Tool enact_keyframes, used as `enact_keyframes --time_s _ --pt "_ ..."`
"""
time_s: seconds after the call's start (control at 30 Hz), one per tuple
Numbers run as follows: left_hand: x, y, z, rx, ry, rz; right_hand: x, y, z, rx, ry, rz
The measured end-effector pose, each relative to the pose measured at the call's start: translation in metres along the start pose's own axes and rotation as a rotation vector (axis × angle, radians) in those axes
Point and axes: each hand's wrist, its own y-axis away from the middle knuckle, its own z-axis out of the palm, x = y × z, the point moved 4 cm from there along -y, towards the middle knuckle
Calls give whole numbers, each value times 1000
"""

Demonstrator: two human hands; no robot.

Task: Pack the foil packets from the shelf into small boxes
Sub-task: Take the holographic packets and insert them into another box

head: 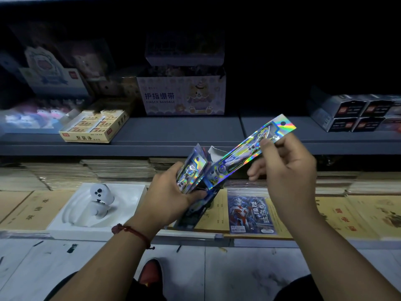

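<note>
Holographic foil shines on the long packet [247,152] that the right hand [288,170] pinches near its top end between thumb and forefinger, the other fingers loosely spread. Its lower end goes down into the small box [196,210], which the left hand [171,198] grips together with some more packets [192,170]; how many I cannot count, they overlap. The print on the foil is too blurred to read. On the grey shelf [184,131] stands one carton [182,95] with the words "FINGER BANDAGE" under Chinese characters. To its left lies one open yellow box of erasers [95,127], and at the right four dark boxes [355,115] are stacked, cut off by the edge. One hero card [250,211] lies on the yellow notebooks [217,213] below.
</note>
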Motion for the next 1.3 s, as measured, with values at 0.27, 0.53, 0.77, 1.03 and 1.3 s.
enact_keyframes --time_s 0.27,0.53,0.77,1.03,1.3 --pt "5 4 -8 5 34 -3 -5 -7 -17 173 -70 -93" --pt "7 7 -4 22 94 23 15 5 10 -103 250 -86" --pt "11 8 -3 -4 134 31 10 11 24 -223 349 -202" --pt "13 11 1 -25 124 50 8 23 38 -442 251 -214" --pt "14 11 4 22 80 40 14 24 39 -440 226 -76"
